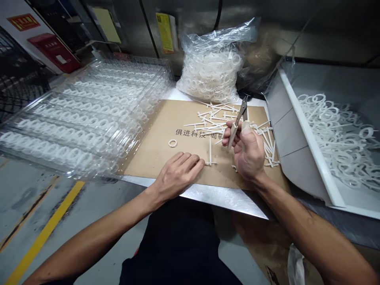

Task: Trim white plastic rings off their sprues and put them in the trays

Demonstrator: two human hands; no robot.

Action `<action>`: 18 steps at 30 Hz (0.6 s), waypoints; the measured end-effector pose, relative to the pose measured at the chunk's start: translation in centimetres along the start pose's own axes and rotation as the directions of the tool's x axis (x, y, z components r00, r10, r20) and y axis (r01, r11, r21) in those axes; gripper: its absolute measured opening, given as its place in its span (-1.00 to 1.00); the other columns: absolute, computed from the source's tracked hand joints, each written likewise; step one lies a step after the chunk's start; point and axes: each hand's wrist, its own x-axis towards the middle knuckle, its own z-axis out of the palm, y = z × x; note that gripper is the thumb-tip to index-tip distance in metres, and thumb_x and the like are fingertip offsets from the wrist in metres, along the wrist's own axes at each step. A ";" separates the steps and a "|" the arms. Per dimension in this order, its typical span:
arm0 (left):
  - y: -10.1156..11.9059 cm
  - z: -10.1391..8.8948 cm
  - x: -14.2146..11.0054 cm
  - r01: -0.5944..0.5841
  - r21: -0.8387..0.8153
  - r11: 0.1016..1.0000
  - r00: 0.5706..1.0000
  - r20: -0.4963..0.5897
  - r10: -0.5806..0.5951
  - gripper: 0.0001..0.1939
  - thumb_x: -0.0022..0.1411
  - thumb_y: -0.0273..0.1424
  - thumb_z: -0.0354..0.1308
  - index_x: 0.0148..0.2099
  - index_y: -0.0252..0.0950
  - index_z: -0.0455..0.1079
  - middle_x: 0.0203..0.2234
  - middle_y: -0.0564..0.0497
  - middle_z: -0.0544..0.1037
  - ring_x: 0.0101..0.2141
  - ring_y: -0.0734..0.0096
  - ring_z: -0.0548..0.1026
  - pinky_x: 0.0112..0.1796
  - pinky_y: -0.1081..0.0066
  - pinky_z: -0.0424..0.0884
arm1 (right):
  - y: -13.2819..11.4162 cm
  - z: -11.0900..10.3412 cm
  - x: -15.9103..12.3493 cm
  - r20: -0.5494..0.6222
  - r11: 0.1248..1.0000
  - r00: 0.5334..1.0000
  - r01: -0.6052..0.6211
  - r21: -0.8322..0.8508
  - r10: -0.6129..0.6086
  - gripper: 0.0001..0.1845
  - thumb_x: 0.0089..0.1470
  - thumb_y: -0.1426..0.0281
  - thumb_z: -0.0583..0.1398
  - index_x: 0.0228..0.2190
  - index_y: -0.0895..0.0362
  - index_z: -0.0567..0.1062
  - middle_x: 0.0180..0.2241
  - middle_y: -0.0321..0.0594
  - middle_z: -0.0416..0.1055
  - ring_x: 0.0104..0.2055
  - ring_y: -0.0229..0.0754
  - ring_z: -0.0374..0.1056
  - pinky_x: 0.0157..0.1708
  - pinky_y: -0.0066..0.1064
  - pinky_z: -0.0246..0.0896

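My right hand is closed round a pair of nippers with pale handles, the jaws pointing up and away from me. Low over the cardboard sheet, my left hand has its fingers curled together, the fingertips at one end of a thin white T-shaped plastic sprue. Whatever lies under those fingers is hidden. One white plastic ring rests flat on the cardboard beyond my left hand. Many loose white sprues are scattered behind and around the nippers.
Clear plastic trays with rows of white rings are stacked at left. A clear bag full of rings stands at the back. On the right, a white bin holds a heap of rings. The metal table edge is near me.
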 end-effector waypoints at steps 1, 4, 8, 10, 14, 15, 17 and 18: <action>0.3 0.0 -0.5 -0.006 -0.040 0.999 1.000 0.002 0.006 -0.87 0.41 -0.55 0.10 -0.05 -0.35 0.44 -0.21 -0.07 0.58 -0.30 0.29 0.46 -0.24 0.28 0.38 | 0.0 0.0 0.0 0.002 1.000 1.000 0.002 -0.016 -0.002 -0.57 0.29 0.03 0.20 -0.10 0.13 0.57 -0.28 -0.21 0.43 -0.33 -0.20 0.37 -0.25 -0.32 0.36; 0.8 0.0 -1.5 0.014 -0.186 0.982 1.000 -0.012 -0.017 -0.86 0.40 -0.51 0.15 -0.02 -0.33 0.42 -0.12 -0.09 0.58 -0.24 0.30 0.49 -0.19 0.28 0.42 | 0.1 0.0 0.0 0.023 1.000 1.000 -0.002 -0.029 0.003 -0.56 0.29 0.02 0.20 -0.10 0.13 0.57 -0.28 -0.21 0.43 -0.33 -0.19 0.37 -0.25 -0.31 0.35; 0.8 -0.1 -1.5 0.186 -0.364 0.913 0.982 0.031 -0.187 -0.77 0.40 -0.43 0.18 0.07 -0.32 0.40 -0.05 -0.13 0.55 -0.11 0.23 0.53 -0.08 0.24 0.47 | 0.2 -0.1 -0.1 0.043 0.999 0.999 -0.031 -0.018 0.032 -0.56 0.28 0.02 0.22 -0.10 0.13 0.57 -0.28 -0.21 0.43 -0.33 -0.19 0.37 -0.27 -0.31 0.33; 0.7 0.0 -1.3 0.291 -0.423 0.858 0.956 0.109 -0.271 -0.74 0.38 -0.40 0.20 0.09 -0.31 0.42 -0.05 -0.15 0.52 -0.08 0.19 0.51 -0.05 0.20 0.48 | 0.2 -0.2 -0.1 0.047 0.999 0.998 -0.041 -0.015 0.042 -0.56 0.27 0.02 0.23 -0.10 0.13 0.57 -0.28 -0.22 0.43 -0.33 -0.19 0.37 -0.26 -0.32 0.32; 0.0 0.4 -0.9 0.347 -0.533 0.772 0.932 0.106 -0.346 -0.80 0.38 -0.45 0.19 0.03 -0.30 0.45 -0.15 -0.09 0.53 -0.12 0.28 0.51 -0.07 0.26 0.48 | 0.1 -0.1 -0.2 0.060 0.998 0.996 -0.061 -0.033 0.063 -0.54 0.27 0.01 0.23 -0.09 0.15 0.57 -0.27 -0.21 0.44 -0.32 -0.20 0.37 -0.25 -0.32 0.32; -0.3 0.4 -0.9 0.351 -0.558 0.752 0.922 0.062 -0.383 -0.81 0.38 -0.45 0.20 0.03 -0.31 0.45 -0.19 -0.07 0.54 -0.17 0.33 0.51 -0.10 0.30 0.48 | 0.0 -0.1 -0.3 0.062 0.997 0.996 -0.068 -0.036 0.070 -0.53 0.27 0.01 0.23 -0.08 0.15 0.57 -0.27 -0.20 0.44 -0.32 -0.20 0.37 -0.24 -0.32 0.32; -0.9 0.5 -0.8 0.372 -0.596 0.712 0.870 -0.044 -0.491 -0.80 0.36 -0.46 0.22 0.03 -0.32 0.46 -0.24 -0.03 0.55 -0.27 0.42 0.50 -0.17 0.37 0.48 | -0.2 0.0 -0.6 0.072 0.996 0.994 -0.078 -0.033 0.080 -0.52 0.27 0.01 0.24 -0.06 0.15 0.57 -0.27 -0.20 0.44 -0.31 -0.19 0.37 -0.24 -0.32 0.33; -1.2 0.5 -0.8 0.389 -0.609 0.691 0.831 -0.091 -0.548 -0.79 0.35 -0.47 0.23 0.02 -0.32 0.47 -0.26 -0.01 0.55 -0.31 0.46 0.49 -0.21 0.40 0.47 | -0.3 0.0 -0.7 0.081 0.996 0.993 -0.085 -0.033 0.088 -0.52 0.26 0.01 0.24 -0.05 0.15 0.57 -0.26 -0.20 0.44 -0.30 -0.18 0.36 -0.24 -0.32 0.33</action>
